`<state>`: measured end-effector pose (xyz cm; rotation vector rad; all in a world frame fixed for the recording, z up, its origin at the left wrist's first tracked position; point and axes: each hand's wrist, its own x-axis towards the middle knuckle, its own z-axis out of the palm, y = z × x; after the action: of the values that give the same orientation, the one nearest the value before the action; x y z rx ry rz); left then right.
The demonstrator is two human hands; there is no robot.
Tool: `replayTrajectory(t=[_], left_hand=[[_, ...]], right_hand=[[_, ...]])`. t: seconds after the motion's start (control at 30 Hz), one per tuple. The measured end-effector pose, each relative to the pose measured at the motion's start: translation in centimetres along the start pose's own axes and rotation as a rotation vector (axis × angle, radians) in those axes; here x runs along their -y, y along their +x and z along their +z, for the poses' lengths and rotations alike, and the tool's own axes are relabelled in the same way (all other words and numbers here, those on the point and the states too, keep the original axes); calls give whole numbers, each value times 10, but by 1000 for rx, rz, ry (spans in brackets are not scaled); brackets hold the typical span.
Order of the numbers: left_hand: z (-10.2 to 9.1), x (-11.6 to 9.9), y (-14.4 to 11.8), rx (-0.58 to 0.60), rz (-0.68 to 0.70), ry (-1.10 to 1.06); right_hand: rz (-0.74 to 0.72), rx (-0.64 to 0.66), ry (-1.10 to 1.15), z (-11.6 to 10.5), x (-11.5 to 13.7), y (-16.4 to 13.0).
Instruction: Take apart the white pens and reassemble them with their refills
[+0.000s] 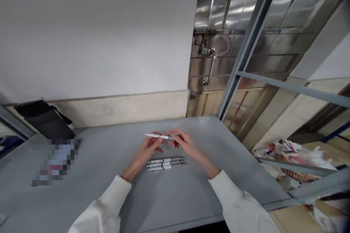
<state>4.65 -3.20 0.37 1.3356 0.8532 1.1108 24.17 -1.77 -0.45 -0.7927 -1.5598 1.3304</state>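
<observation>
One white pen (164, 137) in work, up off the table (104, 185), held roughly level between both hands in front of the wearer. Left hand (148, 145) pinches the barrel, thumb on the near side; the pale end pokes out past those fingers. Right hand (187, 143) has the other end pinched between thumb and fingers, so both hands are on the same pen and neither is free. Right end is mostly covered by the fingertips; can't tell whether anything is being twisted, pushed or just steadied there. Done so far, my read: the row of pens (165, 164) on the table just below the hands, at least three, lying side by side, same way round, pale ends left and darker ends right. They look whole, but too small to confirm every part is on; exact count unclear too. Left, my read: this one pen is outside the row, so it's the open item. No loose pen parts that I can make out near the hands. Dark pouch (47, 120) and a pixelated item (58, 162) lie well off to the left, apart from the work; neither hand is near them.
</observation>
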Motion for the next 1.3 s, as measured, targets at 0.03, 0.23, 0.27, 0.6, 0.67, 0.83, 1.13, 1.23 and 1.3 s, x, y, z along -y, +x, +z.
replayTrajectory(t=[0.03, 0.23, 0.27, 0.6, 0.67, 0.83, 1.13, 1.23, 1.3], left_hand=[[0, 0, 0, -5, 3, -3], [-9, 0, 1, -1, 33, 43], [-10, 0, 1, 7, 40, 85], [-12, 2, 3, 59, 45, 218], [-15, 3, 4, 41, 38, 166], [-34, 8, 10, -179, 44, 94], [-42, 12, 13, -236, 48, 54], [-38, 10, 14, -215, 33, 76], [-37, 8, 15, -203, 27, 89]], right_hand=[[-12, -2, -29, 2, 2, -1], [-87, -196, -296, 8, 8, 0], [-87, -211, -281, 10, 8, 2], [-97, -326, 114, 27, 4, 35], [-92, -399, 268, 19, 5, 37], [-73, -403, 642, -10, 7, 35], [-69, -306, 776, -14, 26, 22], [-66, -312, 700, -14, 26, 20], [-83, -330, 658, -16, 23, 20]])
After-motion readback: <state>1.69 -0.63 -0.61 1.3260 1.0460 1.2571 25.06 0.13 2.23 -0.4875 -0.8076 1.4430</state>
